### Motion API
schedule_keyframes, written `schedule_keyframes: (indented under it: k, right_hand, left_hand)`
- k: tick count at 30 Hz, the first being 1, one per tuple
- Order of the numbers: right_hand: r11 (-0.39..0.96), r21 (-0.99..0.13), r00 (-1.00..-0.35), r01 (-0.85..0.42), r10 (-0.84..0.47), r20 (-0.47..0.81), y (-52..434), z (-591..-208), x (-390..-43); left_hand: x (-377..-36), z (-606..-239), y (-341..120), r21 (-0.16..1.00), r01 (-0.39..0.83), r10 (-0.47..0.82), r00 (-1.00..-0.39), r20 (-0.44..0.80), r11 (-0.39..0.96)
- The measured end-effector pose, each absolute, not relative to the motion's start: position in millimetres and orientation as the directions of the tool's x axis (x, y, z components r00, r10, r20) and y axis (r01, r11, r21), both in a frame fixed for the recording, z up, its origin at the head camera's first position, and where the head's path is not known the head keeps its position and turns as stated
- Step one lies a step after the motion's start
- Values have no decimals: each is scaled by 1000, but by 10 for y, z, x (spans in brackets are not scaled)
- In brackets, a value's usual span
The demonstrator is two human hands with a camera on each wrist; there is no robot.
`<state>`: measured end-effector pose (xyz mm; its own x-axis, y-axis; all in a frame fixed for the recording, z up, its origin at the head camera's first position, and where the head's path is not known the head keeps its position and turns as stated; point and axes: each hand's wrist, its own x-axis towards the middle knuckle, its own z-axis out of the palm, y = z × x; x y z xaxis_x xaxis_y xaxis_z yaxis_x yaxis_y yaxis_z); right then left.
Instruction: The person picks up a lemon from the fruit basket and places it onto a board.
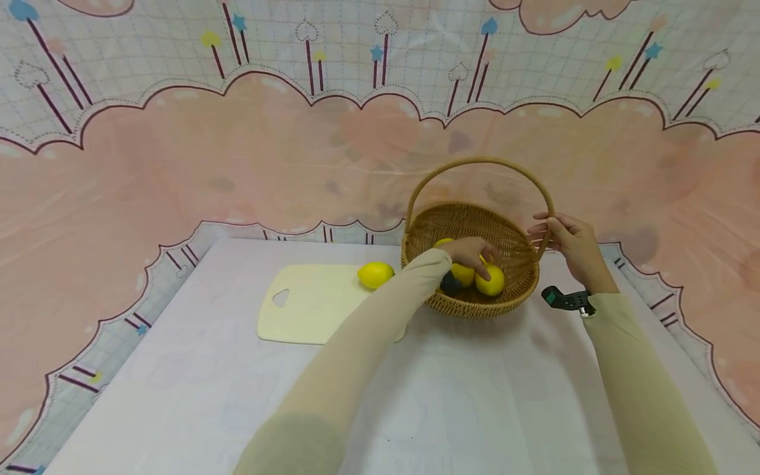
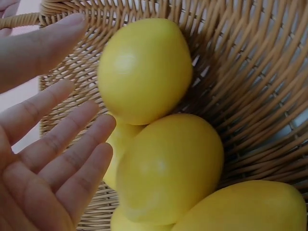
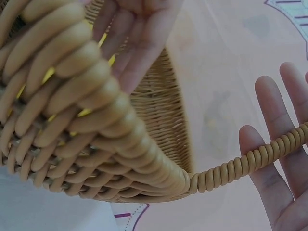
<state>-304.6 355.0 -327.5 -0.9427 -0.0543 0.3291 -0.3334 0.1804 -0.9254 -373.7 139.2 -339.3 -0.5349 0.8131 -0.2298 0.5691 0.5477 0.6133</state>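
Left hand (image 2: pixel 43 159) just beside lemons (image 2: pixel 168 163)

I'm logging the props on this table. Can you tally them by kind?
Lemons in the basket, as the left wrist view shows: 4
Lemon on the cutting board: 1
Wicker basket: 1
Cutting board: 1
Total: 7

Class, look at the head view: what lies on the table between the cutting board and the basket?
A single lemon lies there, overlapping the cutting board's right edge, just left of the basket; the head view shows it.
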Motion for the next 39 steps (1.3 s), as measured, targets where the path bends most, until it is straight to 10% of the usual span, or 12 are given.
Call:
schedule_keyframes:
  k: [15, 39]
  right_hand:
    - [172, -922, -938, -346, -64, 340, 3525, -3269, -3040]
    - [149, -923, -934, -356, -63, 351, 3521, -3263, -3053]
  left_hand:
    - [-3753, -3512, 1385, 616, 550, 796, -559, -232, 565]
    - [-3659, -3522, 1400, 586, 582, 826, -397, -401, 564]
